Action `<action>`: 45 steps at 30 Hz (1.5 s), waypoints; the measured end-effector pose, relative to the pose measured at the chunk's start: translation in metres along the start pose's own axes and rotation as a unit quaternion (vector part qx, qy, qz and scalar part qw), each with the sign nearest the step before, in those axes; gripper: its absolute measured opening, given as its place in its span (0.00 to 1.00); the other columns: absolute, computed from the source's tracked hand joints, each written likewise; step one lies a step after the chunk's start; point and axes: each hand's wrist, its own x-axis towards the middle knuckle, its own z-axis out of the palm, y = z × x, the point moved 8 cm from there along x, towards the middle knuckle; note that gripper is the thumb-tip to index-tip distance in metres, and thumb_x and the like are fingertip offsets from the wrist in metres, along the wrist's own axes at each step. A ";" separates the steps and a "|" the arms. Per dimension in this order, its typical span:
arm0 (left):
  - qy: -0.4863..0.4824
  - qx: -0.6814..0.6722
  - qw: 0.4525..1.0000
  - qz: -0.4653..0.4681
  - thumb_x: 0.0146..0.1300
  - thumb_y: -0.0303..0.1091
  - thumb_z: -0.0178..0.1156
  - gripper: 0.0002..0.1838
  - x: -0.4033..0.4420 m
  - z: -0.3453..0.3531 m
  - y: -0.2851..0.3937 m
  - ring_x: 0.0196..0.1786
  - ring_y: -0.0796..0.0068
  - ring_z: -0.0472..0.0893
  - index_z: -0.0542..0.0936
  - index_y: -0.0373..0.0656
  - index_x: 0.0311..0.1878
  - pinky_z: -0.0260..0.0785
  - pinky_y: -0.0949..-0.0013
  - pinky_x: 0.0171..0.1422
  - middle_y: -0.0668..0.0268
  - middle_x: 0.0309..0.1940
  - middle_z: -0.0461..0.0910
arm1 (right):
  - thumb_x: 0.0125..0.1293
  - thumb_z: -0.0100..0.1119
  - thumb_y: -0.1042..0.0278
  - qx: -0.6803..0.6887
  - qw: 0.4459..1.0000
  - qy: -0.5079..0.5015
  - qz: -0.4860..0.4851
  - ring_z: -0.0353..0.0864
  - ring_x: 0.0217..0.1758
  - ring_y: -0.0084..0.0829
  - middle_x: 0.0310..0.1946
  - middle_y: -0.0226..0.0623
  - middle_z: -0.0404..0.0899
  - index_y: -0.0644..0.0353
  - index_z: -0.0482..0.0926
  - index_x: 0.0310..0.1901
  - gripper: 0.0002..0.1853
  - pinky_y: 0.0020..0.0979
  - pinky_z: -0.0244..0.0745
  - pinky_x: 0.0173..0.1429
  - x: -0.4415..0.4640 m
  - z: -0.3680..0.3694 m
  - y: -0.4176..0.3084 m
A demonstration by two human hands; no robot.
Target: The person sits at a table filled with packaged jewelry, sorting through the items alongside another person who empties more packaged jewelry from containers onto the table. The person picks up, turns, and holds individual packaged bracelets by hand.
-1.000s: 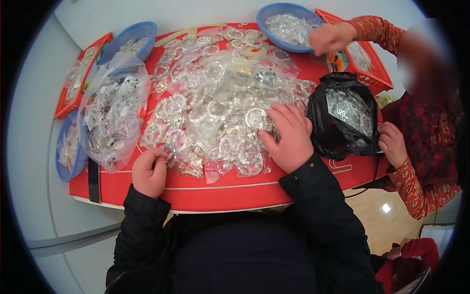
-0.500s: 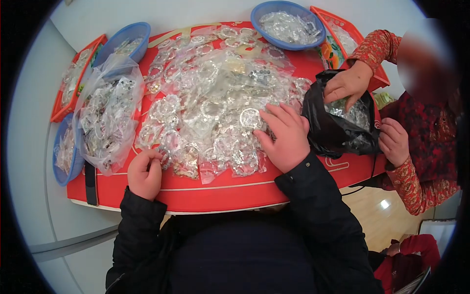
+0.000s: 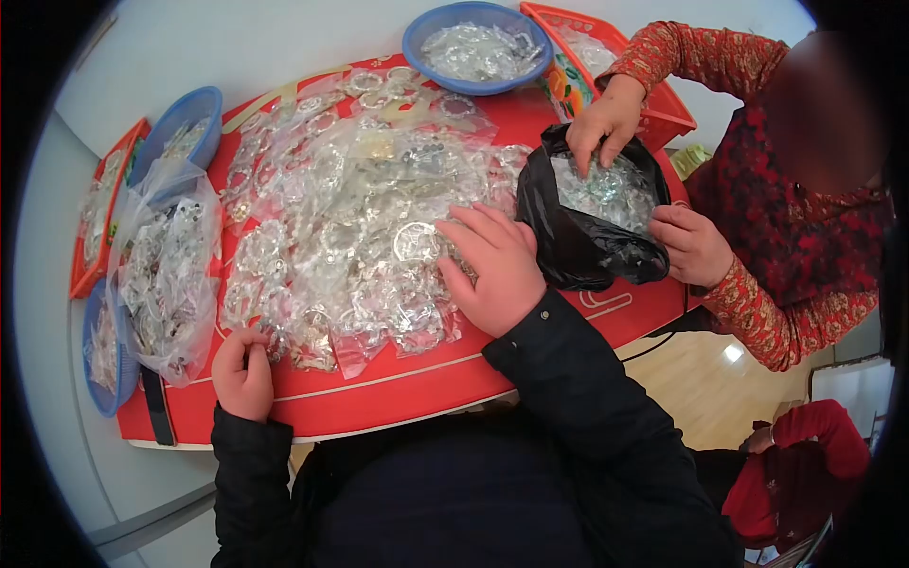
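A wide heap of small clear plastic packets (image 3: 365,208) with silvery bracelets and beads lies over the red table (image 3: 398,386). On the heap's near right part rests my right hand (image 3: 497,275), fingers spread, by a packet with a round silvery ring (image 3: 417,242). My left hand (image 3: 244,377) is closed at the heap's near left corner, its thumb and fingertips together beside packets there. What it pinches, if anything, is too small to tell. Just right of my right hand stands an open black plastic bag (image 3: 575,248) holding clear packets.
At the right, another person's hand (image 3: 606,123) reaches into the black bag, and the other hand (image 3: 693,244) holds its rim. A full clear bag (image 3: 170,284), blue basins (image 3: 208,123) and an orange basket (image 3: 109,237) stand left. Another blue basin (image 3: 412,47) and orange basket (image 3: 663,128) stand behind.
The view has shifted, so the table sits farther left in it. The black bag's mouth shows wider, with the other person's hand now at its far edge. My hands keep about the same places.
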 end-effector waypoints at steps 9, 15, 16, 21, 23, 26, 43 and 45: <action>-0.006 0.002 1.000 -0.011 0.70 0.16 0.52 0.07 0.001 0.000 0.005 0.43 0.77 0.77 0.79 0.36 0.41 0.69 0.74 0.50 0.66 0.39 0.79 | 0.62 0.63 0.73 0.082 0.996 0.042 -0.017 0.78 0.67 0.48 0.59 0.42 0.83 0.59 0.85 0.54 0.18 0.47 0.71 0.70 -0.003 -0.018 0.004; 0.021 0.014 1.000 0.015 0.68 0.17 0.54 0.07 0.001 0.000 0.008 0.39 0.76 0.79 0.80 0.36 0.42 0.70 0.72 0.45 0.64 0.36 0.81 | 0.62 0.62 0.76 0.116 0.992 0.047 -0.016 0.79 0.66 0.50 0.58 0.44 0.84 0.61 0.85 0.52 0.16 0.46 0.73 0.70 -0.013 -0.016 0.016; 0.029 0.021 0.999 0.027 0.68 0.17 0.54 0.07 0.000 -0.001 0.009 0.37 0.74 0.79 0.81 0.36 0.42 0.71 0.71 0.43 0.63 0.35 0.82 | 0.63 0.62 0.76 0.122 0.992 0.043 -0.010 0.79 0.66 0.51 0.58 0.44 0.84 0.61 0.85 0.52 0.16 0.46 0.73 0.70 -0.014 -0.016 0.016; 0.020 0.014 1.000 0.010 0.68 0.17 0.55 0.07 -0.002 -0.002 0.003 0.37 0.73 0.80 0.81 0.36 0.42 0.71 0.70 0.43 0.63 0.35 0.82 | 0.63 0.61 0.77 0.138 0.990 0.033 0.018 0.79 0.66 0.51 0.58 0.46 0.84 0.61 0.85 0.52 0.15 0.46 0.73 0.70 -0.016 -0.014 0.019; 0.022 0.014 1.000 0.017 0.68 0.17 0.55 0.07 -0.001 -0.001 0.003 0.37 0.73 0.80 0.81 0.36 0.42 0.71 0.70 0.42 0.62 0.34 0.82 | 0.63 0.61 0.77 0.140 0.989 0.034 0.022 0.79 0.66 0.51 0.58 0.47 0.84 0.61 0.85 0.51 0.15 0.46 0.73 0.70 -0.016 -0.014 0.019; 0.026 0.023 0.999 0.037 0.67 0.17 0.55 0.07 -0.001 0.000 0.005 0.37 0.72 0.80 0.81 0.36 0.42 0.71 0.70 0.42 0.62 0.34 0.82 | 0.63 0.61 0.77 0.142 0.989 0.031 0.032 0.79 0.65 0.51 0.58 0.48 0.84 0.62 0.85 0.51 0.15 0.46 0.74 0.70 -0.016 -0.017 0.018; 0.023 0.038 0.998 0.037 0.68 0.18 0.56 0.07 -0.001 -0.001 0.006 0.37 0.72 0.81 0.82 0.36 0.42 0.72 0.70 0.42 0.62 0.35 0.83 | 0.62 0.61 0.77 0.148 0.988 0.031 0.042 0.81 0.63 0.52 0.57 0.49 0.85 0.63 0.85 0.49 0.13 0.46 0.75 0.68 -0.014 -0.015 0.019; 0.022 0.032 0.999 0.033 0.68 0.18 0.56 0.07 -0.001 -0.001 0.004 0.37 0.72 0.81 0.82 0.36 0.42 0.72 0.70 0.42 0.62 0.35 0.83 | 0.62 0.61 0.77 0.147 0.988 0.035 0.038 0.81 0.63 0.52 0.56 0.49 0.85 0.63 0.85 0.48 0.13 0.46 0.75 0.68 -0.015 -0.012 0.023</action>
